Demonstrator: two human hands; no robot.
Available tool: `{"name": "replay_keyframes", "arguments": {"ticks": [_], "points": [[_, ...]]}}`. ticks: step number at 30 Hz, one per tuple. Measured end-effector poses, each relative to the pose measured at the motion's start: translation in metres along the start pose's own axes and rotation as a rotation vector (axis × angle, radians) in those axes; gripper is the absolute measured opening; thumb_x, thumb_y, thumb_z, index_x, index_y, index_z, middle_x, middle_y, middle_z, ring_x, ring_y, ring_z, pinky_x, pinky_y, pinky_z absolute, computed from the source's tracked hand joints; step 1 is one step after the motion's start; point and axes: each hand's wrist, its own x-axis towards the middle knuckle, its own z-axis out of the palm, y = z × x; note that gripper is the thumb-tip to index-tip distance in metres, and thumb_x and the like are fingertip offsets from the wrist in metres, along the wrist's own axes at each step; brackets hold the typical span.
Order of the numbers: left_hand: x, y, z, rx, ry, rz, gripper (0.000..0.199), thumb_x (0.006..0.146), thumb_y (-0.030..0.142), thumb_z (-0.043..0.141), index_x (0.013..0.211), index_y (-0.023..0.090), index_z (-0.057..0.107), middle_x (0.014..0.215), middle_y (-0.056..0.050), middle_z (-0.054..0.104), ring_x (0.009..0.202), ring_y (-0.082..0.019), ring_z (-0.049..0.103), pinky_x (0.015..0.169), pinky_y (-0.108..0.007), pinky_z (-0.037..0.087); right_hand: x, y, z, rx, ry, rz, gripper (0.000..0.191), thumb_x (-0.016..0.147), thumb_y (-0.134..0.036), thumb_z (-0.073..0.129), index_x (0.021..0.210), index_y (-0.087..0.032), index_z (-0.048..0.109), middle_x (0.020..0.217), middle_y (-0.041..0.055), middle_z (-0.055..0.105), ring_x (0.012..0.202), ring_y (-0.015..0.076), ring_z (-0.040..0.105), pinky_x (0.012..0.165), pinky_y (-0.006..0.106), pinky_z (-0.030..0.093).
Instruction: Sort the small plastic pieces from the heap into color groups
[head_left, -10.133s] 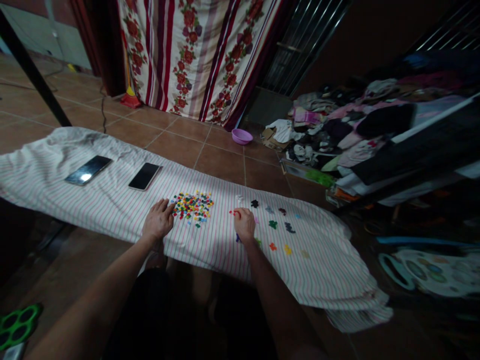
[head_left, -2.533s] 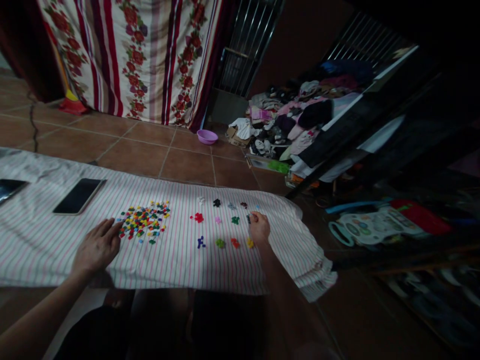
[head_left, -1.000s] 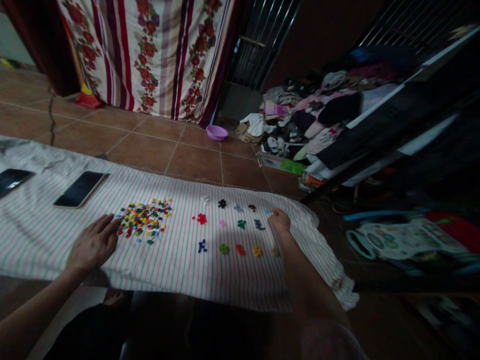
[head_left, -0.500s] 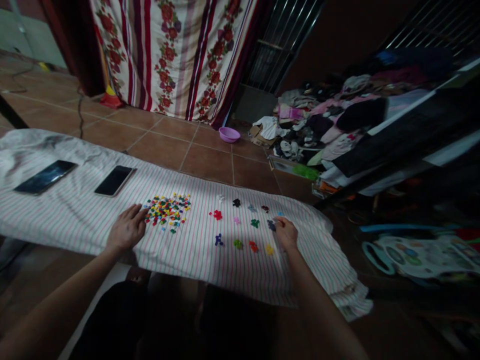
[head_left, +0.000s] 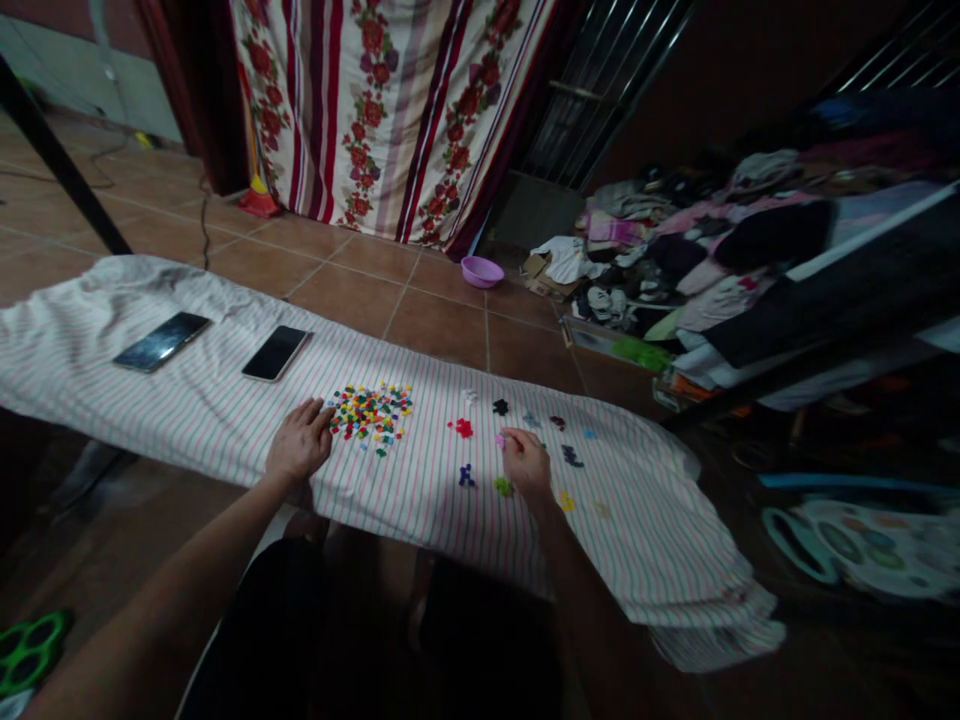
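Single-colour clusters (head_left: 464, 428) sit sorted; a multicoloured pile (head_left: 371, 412) remains. The left hand (head_left: 300, 440), fingers loosely spread, rests at its edge; the right hand (head_left: 529, 464) pinches narrowly (holding what, one cannot tell) beside pink pieces (head_left: 499, 440).

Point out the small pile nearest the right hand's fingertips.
The pink pile, at the fingertips of the right hand; the black pile and lime-green pile lie farther off.

Reads as a home. Brown tiled floor (head_left: 439, 325), dim light. Flowered, striped household curtain (head_left: 412, 120) hangs almost to the tiles; red-headed broom (head_left: 259, 203) stands at its edge. Purple plastic basin (head_left: 482, 272) sits on the floor. Big untidy heap of clothes (head_left: 679, 255) fills the right side, near a barred opening (head_left: 600, 120).
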Motion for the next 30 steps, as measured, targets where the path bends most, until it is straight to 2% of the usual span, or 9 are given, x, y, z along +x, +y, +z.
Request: {"name": "replay_keyframes", "arguments": {"ticks": [3,9,17,23,30], "points": [[0.000,-0.001,0.002,0.003,0.006,-0.008,0.042,0.086,0.024,0.040,0.121,0.016,0.063,0.133,-0.013,0.058,0.129,-0.027,0.047,0.109,-0.044,0.039,-0.007,-0.018,0.018,0.062,0.012,-0.106,0.030,0.081,-0.026,0.042,0.086,-0.019,0.071,0.087,0.0087,0.070,0.085,0.0202,0.065,0.083,0.035,0.052],[-0.002,-0.001,0.005,-0.011,0.014,-0.021,0.042,0.085,0.024,0.041,0.121,0.017,0.062,0.133,-0.012,0.057,0.130,-0.027,0.046,0.108,-0.046,0.039,-0.022,-0.056,0.049,0.143,-0.042,-0.209,0.029,0.084,-0.022,0.042,0.088,-0.020,0.071,0.090,0.0085,0.070,0.090,0.0192,0.066,0.084,0.034,0.054],[-0.001,-0.001,0.005,0.004,0.024,-0.002,0.042,0.085,0.023,0.041,0.121,0.015,0.063,0.132,-0.014,0.057,0.128,-0.027,0.047,0.109,-0.043,0.039,-0.036,-0.097,0.080,0.206,-0.169,-0.239,0.027,0.088,-0.020,0.043,0.092,-0.020,0.070,0.093,0.0085,0.069,0.091,0.0192,0.064,0.086,0.034,0.053],[-0.001,-0.001,0.004,0.000,0.019,-0.003,0.042,0.086,0.023,0.040,0.121,0.015,0.063,0.132,-0.014,0.058,0.128,-0.027,0.048,0.109,-0.043,0.039,-0.047,-0.123,0.101,0.226,-0.354,-0.219,0.028,0.089,-0.018,0.045,0.101,-0.021,0.071,0.098,0.0073,0.067,0.092,0.0179,0.063,0.083,0.031,0.053],[0.000,0.000,0.001,0.004,0.009,0.002,0.042,0.086,0.023,0.041,0.122,0.014,0.063,0.133,-0.016,0.057,0.128,-0.028,0.048,0.109,-0.044,0.039,-0.050,-0.142,0.116,0.073,-0.438,-0.241,0.027,0.086,-0.015,0.051,0.104,-0.023,0.070,0.098,0.0061,0.066,0.095,0.0183,0.061,0.090,0.032,0.049]]}}
